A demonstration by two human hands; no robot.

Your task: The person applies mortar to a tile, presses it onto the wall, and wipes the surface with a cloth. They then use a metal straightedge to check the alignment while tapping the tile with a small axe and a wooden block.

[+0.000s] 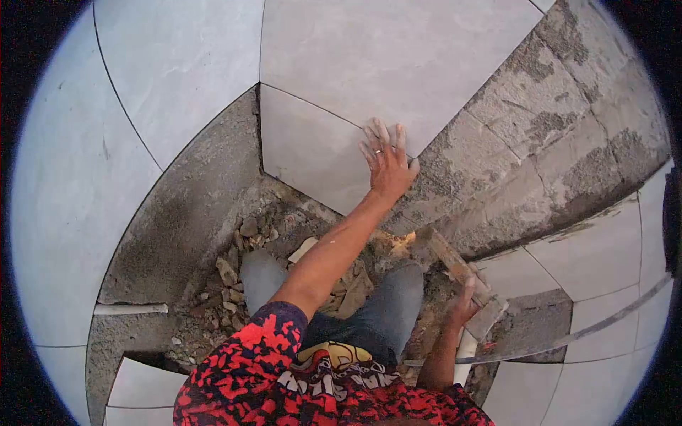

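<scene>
My left hand (388,167) rests flat with spread fingers on a pale wall tile (320,145), near its right edge. Its fingertips reach across the thin joint onto the larger tile (341,57) above, and a ring shows on one finger. Lower right, my right hand (463,307) is closed around a long, dusty, worn wooden block (455,259). The block's far end points up and left, toward the tile's lower edge. A greyish flat piece (486,319) shows just beyond this hand.
Broken rubble (227,277) lies around my knees (394,298). Rough bare mortar (518,142) extends to the right of the tiles, and a grey strip (192,206) runs on the left. A white pipe (465,351) stands below my right hand; another pipe piece (131,309) lies left.
</scene>
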